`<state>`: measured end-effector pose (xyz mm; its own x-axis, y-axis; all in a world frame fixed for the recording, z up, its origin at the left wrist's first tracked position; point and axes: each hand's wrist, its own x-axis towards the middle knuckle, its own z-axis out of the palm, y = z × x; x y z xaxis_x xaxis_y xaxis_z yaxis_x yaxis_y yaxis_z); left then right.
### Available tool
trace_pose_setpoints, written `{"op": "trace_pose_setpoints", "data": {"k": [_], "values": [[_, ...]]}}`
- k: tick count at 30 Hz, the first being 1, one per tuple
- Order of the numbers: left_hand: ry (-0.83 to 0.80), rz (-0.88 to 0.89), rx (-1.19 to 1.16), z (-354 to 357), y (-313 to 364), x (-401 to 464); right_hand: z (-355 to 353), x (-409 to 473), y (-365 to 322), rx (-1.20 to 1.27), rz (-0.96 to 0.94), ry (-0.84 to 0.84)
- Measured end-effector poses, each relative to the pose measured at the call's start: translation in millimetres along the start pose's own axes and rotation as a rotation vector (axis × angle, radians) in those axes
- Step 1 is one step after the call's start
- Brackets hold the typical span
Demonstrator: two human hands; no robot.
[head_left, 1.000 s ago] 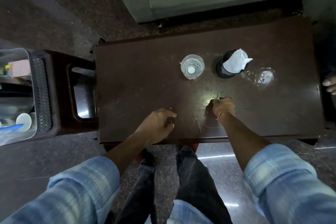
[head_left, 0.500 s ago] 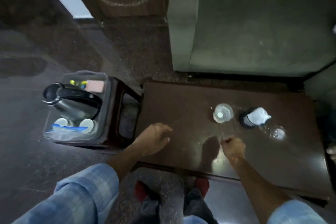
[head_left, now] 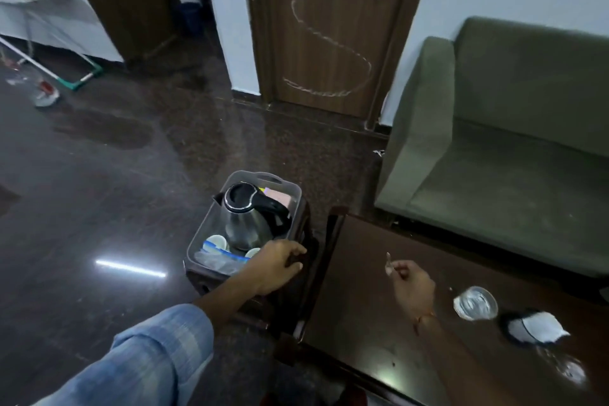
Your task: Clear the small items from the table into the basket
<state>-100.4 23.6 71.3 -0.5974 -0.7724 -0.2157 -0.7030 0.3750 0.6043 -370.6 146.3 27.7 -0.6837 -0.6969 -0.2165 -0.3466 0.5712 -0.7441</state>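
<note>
Sofa [head_left: 514, 155], green, along the far side of the table [head_left: 362, 323]. Table dark, glossy, low. Just left of it a dark stool [head_left: 296, 273] carries the basket [head_left: 197, 247], a clear plastic tub. Already in the basket: a steel kettle [head_left: 245, 217] with black lid and handle, white cups [head_left: 216, 242], a clear bag with a blue strip [head_left: 217, 257], and a pink packet [head_left: 280, 199] at the far end.

Left on the table, near the right edge of view: a clear glass [head_left: 475, 302], a dark round holder with white tissue [head_left: 534, 328], and a second clear glass [head_left: 571, 369], blurred.

Left hand [head_left: 275, 269]: fingers curled, over the near right corner of the basket and the stool edge; whether it grips the rim or only rests there I cannot tell. Right hand [head_left: 413, 285]: raised above the table, well apart from the left, pinching a small thin scrap [head_left: 389, 264] between thumb and fingertips. Too small to identify; looks like a wrapper or sliver.

Handling judgement: scrap is very light, probably limp, easily dropped or blown; a fingertip pinch suits it. The glasses are fragile and slick; best taken round the wall, one at a time.

Against the frame half a second back: view has swung up and left, so door and floor now fill the top. Left hand has gone from the table to the basket corner. Right hand has lifted off the table surface, scrap in the pinch, and sits nearer the basket side.
</note>
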Motion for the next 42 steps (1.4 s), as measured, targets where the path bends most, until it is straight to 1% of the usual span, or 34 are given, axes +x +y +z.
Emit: {"op": "trace_pose_setpoints", "data": {"k": [4, 7, 9, 15, 18, 23, 28, 32, 36, 42], "values": [[0.052, -0.03, -0.022, -19.8, -21.0, -3.0, 33.5, 16.8, -51.7, 0.064, -0.113, -0.086], [0.13, -0.052, -0.076, -36.6, -27.3, -0.1, 59.3, 41.5, -84.1, 0.069, -0.171, -0.159], [0.177, -0.098, -0.076, -52.5, -32.0, 3.2, 77.7, 57.9, -103.1, 0.061, -0.195, -0.199], [0.305, -0.132, -0.048, -100.6, -52.9, 30.3, 123.5, 97.5, -151.9, -0.026, -0.295, -0.293], [0.339, -0.088, -0.017, -114.0, -63.9, 43.5, 143.4, 110.1, -167.6, -0.102, -0.344, -0.338], [0.314, -0.075, 0.032, -125.8, -94.8, 71.0, 185.6, 127.6, -186.8, -0.158, -0.342, -0.385], [0.232, -0.046, 0.033, -135.5, -134.9, 100.1, 229.5, 140.4, -200.1, -0.324, -0.275, -0.449], [0.195, -0.094, -0.007, -141.6, -168.2, 115.6, 261.2, 152.6, -208.3, -0.424, -0.213, -0.487], [0.15, -0.1, -0.032, -145.8, -191.7, 125.1, 284.6, 158.8, -208.0, -0.509, -0.155, -0.49], [0.063, -0.128, -0.063, -148.1, -212.2, 135.6, 309.3, 163.5, -201.4, -0.654, -0.152, -0.541]]}}
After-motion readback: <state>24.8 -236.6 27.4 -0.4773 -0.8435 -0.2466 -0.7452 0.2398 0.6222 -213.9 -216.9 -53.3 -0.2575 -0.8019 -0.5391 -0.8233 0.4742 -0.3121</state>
